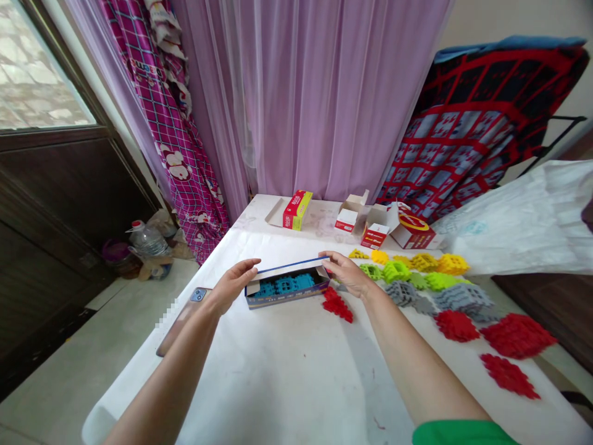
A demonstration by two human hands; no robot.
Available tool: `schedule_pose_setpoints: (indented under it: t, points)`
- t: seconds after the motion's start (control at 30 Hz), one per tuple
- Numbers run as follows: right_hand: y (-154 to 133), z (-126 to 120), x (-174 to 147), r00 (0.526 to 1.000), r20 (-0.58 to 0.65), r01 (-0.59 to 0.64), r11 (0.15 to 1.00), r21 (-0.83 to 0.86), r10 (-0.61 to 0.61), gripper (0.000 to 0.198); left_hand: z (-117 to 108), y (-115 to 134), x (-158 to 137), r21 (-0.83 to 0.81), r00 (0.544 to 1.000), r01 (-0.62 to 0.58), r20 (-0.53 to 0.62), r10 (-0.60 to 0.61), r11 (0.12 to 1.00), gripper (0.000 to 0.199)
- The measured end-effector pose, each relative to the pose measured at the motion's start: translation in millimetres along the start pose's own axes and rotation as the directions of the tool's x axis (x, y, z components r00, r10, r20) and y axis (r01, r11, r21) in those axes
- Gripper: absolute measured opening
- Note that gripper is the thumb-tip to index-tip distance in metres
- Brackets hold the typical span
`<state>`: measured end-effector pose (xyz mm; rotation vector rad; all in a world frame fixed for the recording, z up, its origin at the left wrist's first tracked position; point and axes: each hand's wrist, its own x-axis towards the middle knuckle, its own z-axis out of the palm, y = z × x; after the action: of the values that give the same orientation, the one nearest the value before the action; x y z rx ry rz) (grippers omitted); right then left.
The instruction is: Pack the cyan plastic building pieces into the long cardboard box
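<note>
In the middle of the table, a long dark blue cardboard box (287, 296) has its top flap (291, 267) raised. Turquoise interlocking plastic pieces (287, 284) lie inside, joined in blocks. My left hand (235, 283) is at the flap's left end, thumb and fingers gripping the edge. At the opposite end, my right hand (348, 275) pinches the flap's right corner. Just below the right hand lies a cluster of red plastic pieces (337, 304). A phone (183, 321) rests beside my left forearm.
Yellow (424, 262), green (396, 271), grey (463, 300) and red pieces (516, 335) lie in groups on the right. Opened cartons, including a red and yellow-green box (296, 210), stand along the back edge, before a purple curtain (333, 93). A water bottle (147, 238) is on the floor.
</note>
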<state>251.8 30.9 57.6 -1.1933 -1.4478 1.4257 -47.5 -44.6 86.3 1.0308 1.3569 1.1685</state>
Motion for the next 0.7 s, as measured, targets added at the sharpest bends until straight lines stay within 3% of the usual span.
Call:
schedule_pose_setpoints:
  t: [0.23, 0.4, 0.7]
  points:
    - [12, -9, -1, 0.985, 0.102, 0.157, 0.975, -0.158, -0.142, 0.044, -12, -10, -2, 0.209, 0.983, -0.176, 0.078, 0.164, 0.962, 0.051]
    - [20, -15, -1, 0.950, 0.144, 0.311, 0.896, -0.318, -0.279, 0.034, -15, -14, 4, 0.389, 0.948, -0.312, 0.183, 0.259, 0.867, 0.048]
    - [25, -17, -2, 0.933, 0.211, 0.359, 0.805, -0.472, -0.293, 0.038, -14, -21, 5, 0.477, 0.909, -0.415, 0.254, 0.330, 0.775, 0.040]
